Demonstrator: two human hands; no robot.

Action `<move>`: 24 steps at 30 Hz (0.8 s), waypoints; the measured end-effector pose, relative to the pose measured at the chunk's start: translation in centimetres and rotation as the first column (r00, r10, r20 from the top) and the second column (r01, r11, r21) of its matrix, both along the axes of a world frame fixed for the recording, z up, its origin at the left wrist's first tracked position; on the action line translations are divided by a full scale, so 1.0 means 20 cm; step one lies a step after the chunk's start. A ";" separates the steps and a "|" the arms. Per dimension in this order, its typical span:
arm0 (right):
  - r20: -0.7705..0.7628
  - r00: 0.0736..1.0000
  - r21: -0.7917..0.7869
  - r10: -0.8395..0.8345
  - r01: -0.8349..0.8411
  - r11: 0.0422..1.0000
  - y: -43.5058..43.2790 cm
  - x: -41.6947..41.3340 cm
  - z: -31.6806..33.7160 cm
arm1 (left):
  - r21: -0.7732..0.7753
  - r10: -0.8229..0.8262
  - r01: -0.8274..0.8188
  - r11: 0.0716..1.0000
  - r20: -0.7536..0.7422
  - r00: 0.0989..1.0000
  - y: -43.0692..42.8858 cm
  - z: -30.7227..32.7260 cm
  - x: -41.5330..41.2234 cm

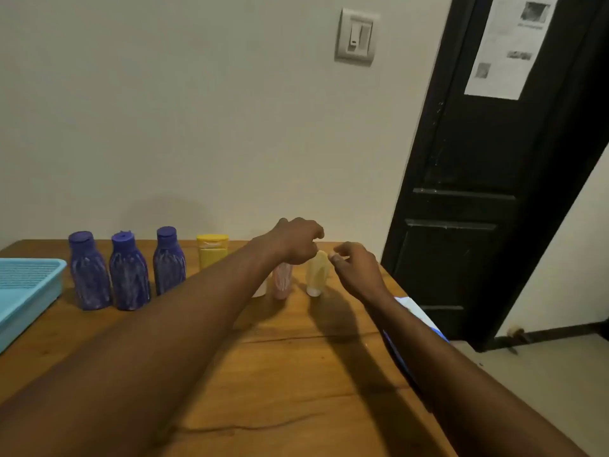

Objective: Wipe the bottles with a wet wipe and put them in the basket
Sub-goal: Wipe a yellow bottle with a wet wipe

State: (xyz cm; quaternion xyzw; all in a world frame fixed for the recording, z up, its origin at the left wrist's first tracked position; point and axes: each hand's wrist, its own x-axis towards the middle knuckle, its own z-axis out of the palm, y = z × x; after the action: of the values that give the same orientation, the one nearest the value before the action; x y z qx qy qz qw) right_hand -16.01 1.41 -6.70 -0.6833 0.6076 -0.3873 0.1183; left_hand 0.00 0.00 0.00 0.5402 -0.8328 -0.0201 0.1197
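My left hand [296,240] and right hand [356,268] curl either side of the pale yellow bottle [317,275] standing on the tabletop [296,374], probably to lift it for wiping, though I cannot tell if either grips it, with the basket [33,263] far to the left.

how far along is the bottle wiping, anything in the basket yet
Nothing looks done: the visible part of the blue basket holds no bottles. In hand: the left hand and right hand hover at the pale yellow tube, with no wipe visible. Left: that tube, the three purple bottles, the yellow bottle and the pink tube all stand on the table.
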 end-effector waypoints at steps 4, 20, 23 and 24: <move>0.004 1.000 0.002 0.011 -0.011 1.000 -0.05 0.00 -0.04 | -0.038 0.029 -0.026 0.999 0.080 0.996 -0.05 -0.06 -0.04; 0.067 0.991 -0.094 0.116 -0.109 0.990 0.27 0.01 0.09 | -0.050 0.072 -0.082 0.995 -0.190 0.979 0.27 0.02 0.02; 0.087 0.985 -0.094 0.146 -0.138 0.986 0.41 0.03 0.11 | -0.006 0.055 -0.058 0.998 -0.259 0.964 0.43 0.05 0.06; 0.093 0.983 -0.088 0.156 -0.148 0.985 0.47 0.04 0.12 | 0.001 0.041 -0.042 0.999 -0.280 0.959 0.49 0.06 0.08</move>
State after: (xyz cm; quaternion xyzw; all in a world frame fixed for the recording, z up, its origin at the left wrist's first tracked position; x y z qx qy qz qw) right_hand -15.26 10.72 -4.37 -0.7119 0.5308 -0.4349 0.1497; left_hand 1.55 9.85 1.11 0.5489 -0.7960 -0.0916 0.2379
